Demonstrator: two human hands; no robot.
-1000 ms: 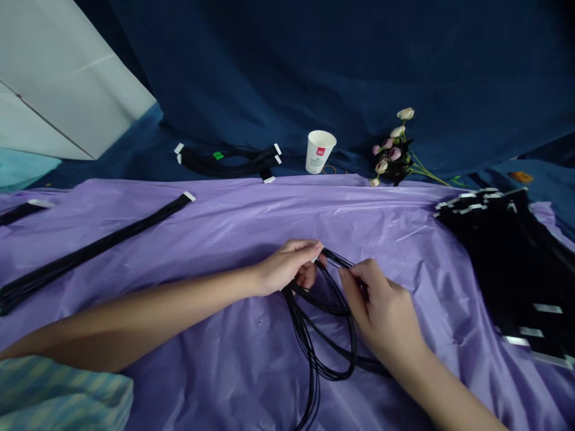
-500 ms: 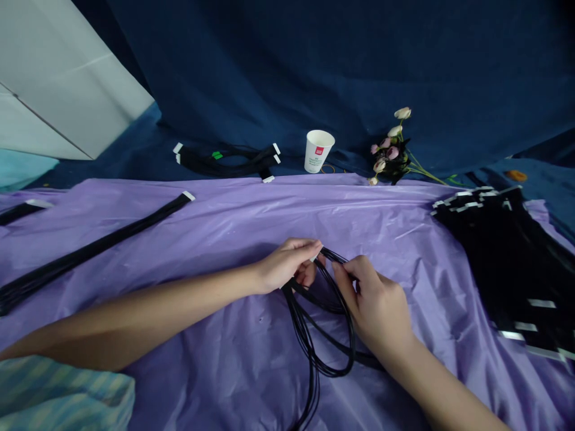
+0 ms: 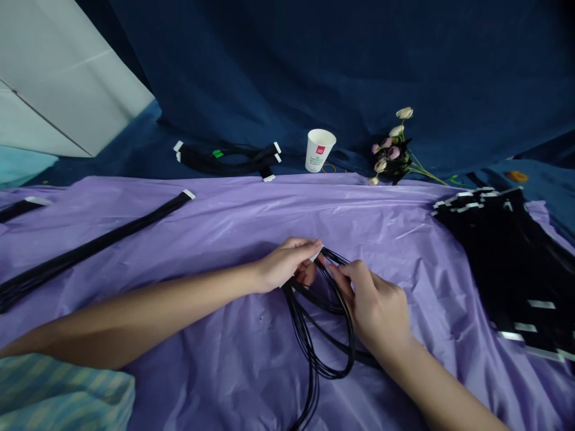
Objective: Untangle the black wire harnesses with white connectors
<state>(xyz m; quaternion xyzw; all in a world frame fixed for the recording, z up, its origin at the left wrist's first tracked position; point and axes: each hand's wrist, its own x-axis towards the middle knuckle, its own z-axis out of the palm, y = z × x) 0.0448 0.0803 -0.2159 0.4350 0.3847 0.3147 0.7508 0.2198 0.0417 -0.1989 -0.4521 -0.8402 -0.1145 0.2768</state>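
Note:
A looped black wire harness (image 3: 345, 359) with white end connectors hangs between my hands over the purple sheet. My left hand (image 3: 291, 263) is closed on its connector end, thumb on top, with a white connector (image 3: 316, 254) showing at the thumb tip. Another white connector peeks out below that palm. My right hand (image 3: 375, 299) pinches the black wires just right of the connector, with thumb and index finger bent together. Loose wire loops drop below both hands toward the near edge of the view. The fingertips of my right hand are partly hidden.
Purple sheeting (image 3: 224, 221) covers the surface. A pile of black harnesses (image 3: 507, 257) lies at right, and a straight harness (image 3: 99, 248) at left. Along the back are curved harnesses (image 3: 229, 160), a paper cup (image 3: 319, 152) and artificial flowers (image 3: 390, 149).
My right hand has shifted slightly, its fingers and thumb moving a little along the wires. My left hand keeps its hold on the connector end.

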